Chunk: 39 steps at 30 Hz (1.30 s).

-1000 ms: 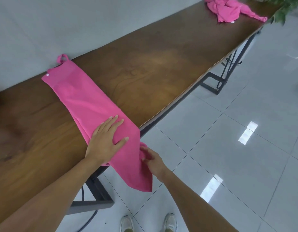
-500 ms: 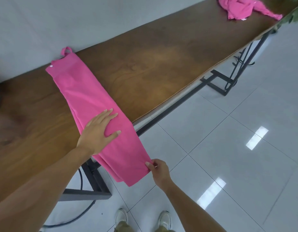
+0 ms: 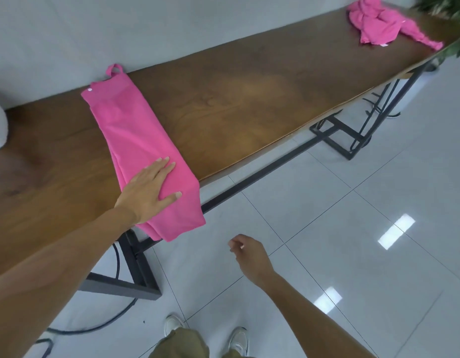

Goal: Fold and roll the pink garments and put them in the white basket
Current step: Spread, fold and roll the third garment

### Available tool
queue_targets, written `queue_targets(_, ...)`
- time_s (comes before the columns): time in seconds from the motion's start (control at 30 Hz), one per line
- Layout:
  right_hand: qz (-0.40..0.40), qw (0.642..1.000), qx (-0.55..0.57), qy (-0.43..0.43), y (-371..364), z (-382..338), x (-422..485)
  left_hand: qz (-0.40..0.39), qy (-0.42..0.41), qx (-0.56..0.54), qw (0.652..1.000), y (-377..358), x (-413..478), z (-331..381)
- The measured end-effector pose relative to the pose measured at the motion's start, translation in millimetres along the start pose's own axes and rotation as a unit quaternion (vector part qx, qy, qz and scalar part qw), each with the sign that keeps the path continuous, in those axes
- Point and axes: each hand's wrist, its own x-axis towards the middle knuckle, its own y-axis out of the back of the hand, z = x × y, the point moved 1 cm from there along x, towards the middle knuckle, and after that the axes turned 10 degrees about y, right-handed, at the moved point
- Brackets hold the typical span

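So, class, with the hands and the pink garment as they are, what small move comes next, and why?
Probably the right hand should lift the hanging end of the garment onto the table to start rolling: the left hand pins it flat, that end droops over the edge, and the right hand is free.

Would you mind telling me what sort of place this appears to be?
Probably an office or studio room: a long brown wooden table on a black metal frame, glossy white floor tiles, a plain grey wall.
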Motion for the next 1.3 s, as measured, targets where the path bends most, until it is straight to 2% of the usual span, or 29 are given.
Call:
queue_targets(0.23,-0.011,0.991,-0.035,0.129,55,-75,27,-0.01,-0.012,0.011,1.0,-3,-24,4)
queue_targets(0.37,-0.022,0.984,-0.053,0.169,69,-122,47,-0.015,-0.014,-0.001,1.0,-3,-39,7)
queue_targets(0.5,-0.039,0.974,-0.067,0.215,63,-156,76,-0.01,-0.022,-0.01,1.0,1,-46,4)
queue_targets(0.6,-0.044,0.964,-0.075,0.252,53,-178,100,0.005,-0.035,-0.076,0.996,12,-43,-1)
queue_targets(0.67,-0.051,0.96,-0.082,0.263,45,-191,118,0.024,-0.035,-0.116,0.992,22,-35,-12)
queue_targets(0.77,-0.058,0.954,-0.097,0.276,33,-208,146,0.069,-0.026,-0.11,0.991,32,-20,-40)
queue_targets(0.87,-0.07,0.949,-0.133,0.278,21,-223,175,0.114,0.016,-0.119,0.986,39,-2,-77)
queue_targets(1.0,-0.068,0.93,-0.206,0.296,10,-233,206,0.17,0.115,-0.134,0.97,50,33,-129)
queue_targets(1.1,-0.06,0.916,-0.263,0.297,2,-233,228,0.162,0.193,-0.146,0.957,60,69,-165)
queue_targets(1.3,-0.047,0.923,-0.262,0.277,-6,-226,256,0.114,0.318,-0.206,0.918,77,143,-203)
